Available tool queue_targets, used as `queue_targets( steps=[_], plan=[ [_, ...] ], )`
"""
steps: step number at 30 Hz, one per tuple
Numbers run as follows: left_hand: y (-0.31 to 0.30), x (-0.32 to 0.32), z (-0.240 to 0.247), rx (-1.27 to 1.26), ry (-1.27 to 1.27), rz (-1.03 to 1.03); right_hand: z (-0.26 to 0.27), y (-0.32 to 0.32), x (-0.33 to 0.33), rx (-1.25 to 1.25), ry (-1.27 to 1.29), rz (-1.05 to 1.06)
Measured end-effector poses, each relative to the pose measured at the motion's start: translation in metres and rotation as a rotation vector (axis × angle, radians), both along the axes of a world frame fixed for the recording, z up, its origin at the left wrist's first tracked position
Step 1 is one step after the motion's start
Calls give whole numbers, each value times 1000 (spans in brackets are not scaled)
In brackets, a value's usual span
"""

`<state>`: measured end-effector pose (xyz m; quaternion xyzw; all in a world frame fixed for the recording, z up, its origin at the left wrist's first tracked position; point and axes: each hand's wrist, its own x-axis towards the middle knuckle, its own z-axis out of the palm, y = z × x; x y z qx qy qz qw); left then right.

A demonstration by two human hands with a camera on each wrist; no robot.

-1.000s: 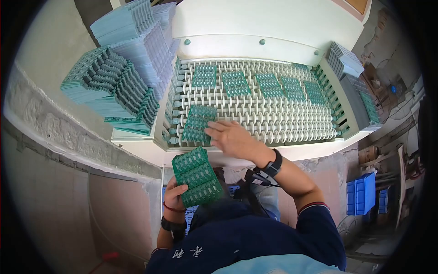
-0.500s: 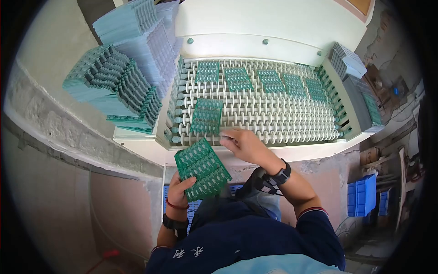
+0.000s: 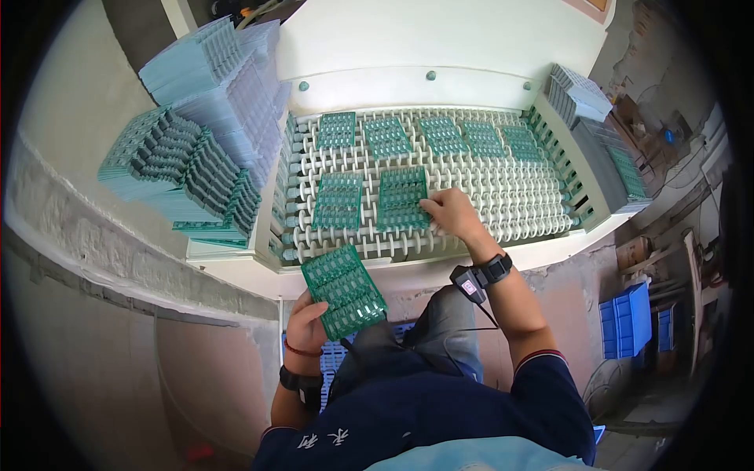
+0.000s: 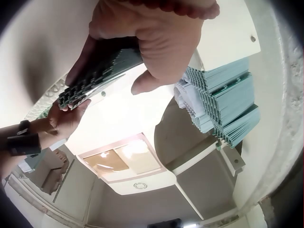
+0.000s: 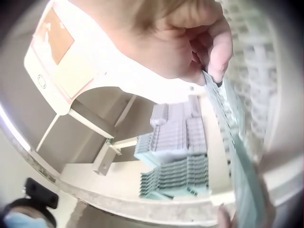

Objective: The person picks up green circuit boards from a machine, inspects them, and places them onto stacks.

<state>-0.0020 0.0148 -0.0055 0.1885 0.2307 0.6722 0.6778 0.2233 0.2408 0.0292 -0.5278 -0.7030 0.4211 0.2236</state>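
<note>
My left hand (image 3: 308, 323) holds a small stack of green circuit boards (image 3: 344, 289) in front of the machine, thumb on the top face. In the left wrist view the layered board edges (image 4: 102, 78) show between thumb and fingers. My right hand (image 3: 453, 213) pinches the right edge of a single circuit board (image 3: 402, 198) over the front rollers. The right wrist view shows thumb and fingertip on that board's edge (image 5: 223, 102). Left of it another circuit board (image 3: 338, 202) lies flat on the white roller conveyor (image 3: 503, 196).
Several boards, among them one (image 3: 386, 138), lie in a row farther back on the rollers. Tall stacks of boards (image 3: 177, 161) and pale sheets (image 3: 236, 102) stand at the left. More stacked boards (image 3: 577, 98) sit on the right side. Blue bins (image 3: 625, 322) stand on the floor.
The right hand left the board at the front left and now pinches another board to the right of it. The left hand still holds the stack, near the same place.
</note>
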Motion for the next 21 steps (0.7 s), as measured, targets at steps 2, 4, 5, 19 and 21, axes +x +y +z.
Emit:
queue_targets(
  steps=[2, 4, 5, 19, 21],
  plan=[
    [-4, -1, -9, -13, 42, 7, 0, 13, 18, 175, -164, 7],
    [-6, -1, -10, -35, 79, 18, 1, 22, 43, 294, -179, -81],
    [-4, 1, -6, -49, 95, 9, -1, 25, 56, 292, -184, -79],
    [49, 43, -7, -82, 177, -26, -3, -57, 49, -325, 478, 176],
    [47, 43, 0, -90, 174, -12, 5, -32, 75, -228, 466, -53]
  ],
)
